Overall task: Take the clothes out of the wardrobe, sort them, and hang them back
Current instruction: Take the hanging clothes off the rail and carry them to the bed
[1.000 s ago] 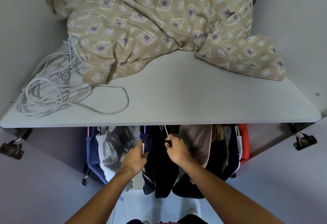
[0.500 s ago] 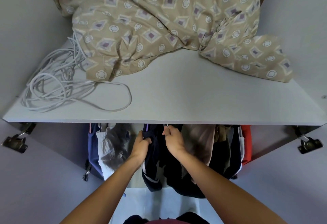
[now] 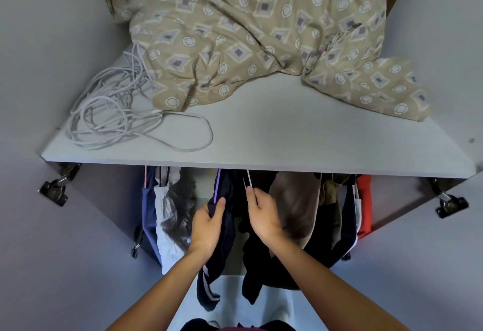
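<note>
Two hands under shelf point(image 3: 261, 132), both grasping. Left hand point(image 3: 206, 226) clenched on dark garment point(image 3: 222, 247) with purple hanger point(image 3: 217, 187), thumb on top. Right hand point(image 3: 264, 215) pinches white hanger point(image 3: 248, 179) of black garment point(image 3: 256, 252) just beside. Both garments hang below shelf middle, among other clothes: blue point(image 3: 149, 215) and white point(image 3: 164, 226) toward left end, beige point(image 3: 295, 205) and red point(image 3: 363, 205) toward right end. On shelf: patterned cloth point(image 3: 261, 30) at back, cable coil point(image 3: 115, 111) at left end.
</note>
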Available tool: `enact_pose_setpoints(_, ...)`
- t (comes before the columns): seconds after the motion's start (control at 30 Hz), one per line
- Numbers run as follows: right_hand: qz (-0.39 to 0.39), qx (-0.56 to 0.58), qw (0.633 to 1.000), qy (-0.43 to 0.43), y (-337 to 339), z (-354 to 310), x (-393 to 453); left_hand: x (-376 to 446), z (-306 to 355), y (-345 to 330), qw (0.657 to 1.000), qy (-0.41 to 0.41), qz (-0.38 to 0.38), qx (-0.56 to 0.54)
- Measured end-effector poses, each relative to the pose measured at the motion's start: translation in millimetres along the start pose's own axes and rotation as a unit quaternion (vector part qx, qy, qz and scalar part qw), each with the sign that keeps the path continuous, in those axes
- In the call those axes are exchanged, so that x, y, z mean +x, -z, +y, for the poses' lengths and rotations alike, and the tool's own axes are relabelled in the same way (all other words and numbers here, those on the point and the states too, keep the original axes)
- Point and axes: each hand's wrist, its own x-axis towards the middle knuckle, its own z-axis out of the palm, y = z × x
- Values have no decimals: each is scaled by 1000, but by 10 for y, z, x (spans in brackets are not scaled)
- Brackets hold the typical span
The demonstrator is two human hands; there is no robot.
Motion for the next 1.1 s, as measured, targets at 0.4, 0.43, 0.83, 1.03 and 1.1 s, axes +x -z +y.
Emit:
enact_pose_setpoints(0.4, -73, 22, 997, 25, 112, 198, -740, -932, -279, 227, 998, -35, 22, 42)
enact_pose_setpoints(0.43, -89, 26, 995, 28, 125, 204, -823, -1045, -306, 232, 997, -42, 33, 51)
enact_pose_setpoints(0.83, -231, 71, 970, 28, 76, 322, -2267, -2769, -859, 477, 983, -3, 144, 110)
enact_pose_setpoints(1.03, -367, 82, 926, 31, -137, 135, -3065, -3597, -1190, 906, 959, 49, 248, 130)
enact_pose_setpoints(1.1, -407, 91, 909, 20, -212, 55, -3338, -3885, -1250, 1017, 952, 75, 269, 125)
